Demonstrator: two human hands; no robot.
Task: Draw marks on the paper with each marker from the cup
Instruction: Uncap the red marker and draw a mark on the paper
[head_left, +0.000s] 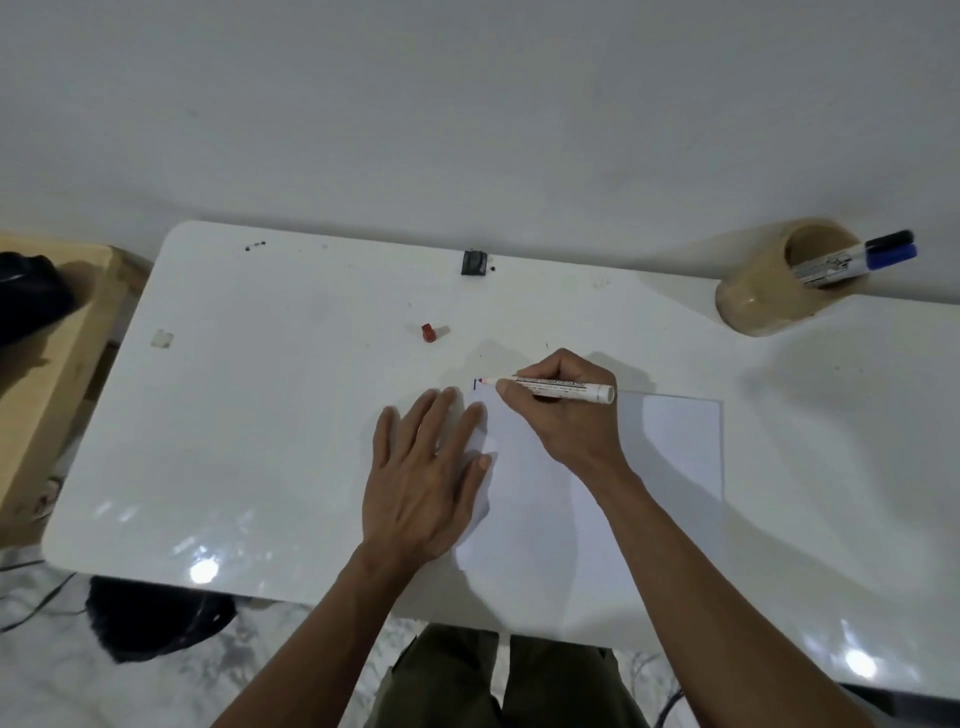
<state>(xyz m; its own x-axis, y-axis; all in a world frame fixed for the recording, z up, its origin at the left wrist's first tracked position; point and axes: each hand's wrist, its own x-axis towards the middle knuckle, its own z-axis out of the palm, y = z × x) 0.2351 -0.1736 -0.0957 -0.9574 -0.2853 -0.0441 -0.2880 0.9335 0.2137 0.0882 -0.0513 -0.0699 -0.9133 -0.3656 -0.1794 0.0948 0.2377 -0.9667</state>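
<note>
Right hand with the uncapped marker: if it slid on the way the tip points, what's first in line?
Past the white paper's corner, the right hand and white-barrelled marker meet bare white table; the small red cap seems off-line.

White table (260, 441) carries paper (670, 467), cup (753, 306), red cap (428, 332).

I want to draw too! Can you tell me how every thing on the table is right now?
Red marker: uncapped, tip on the paper's far left corner.
Red cap: off, lying on the table.
Paper: flat.
Cup: upright, two capped markers inside.
Left hand: flat on paper's edge.
Right hand: gripping the marker.
</note>
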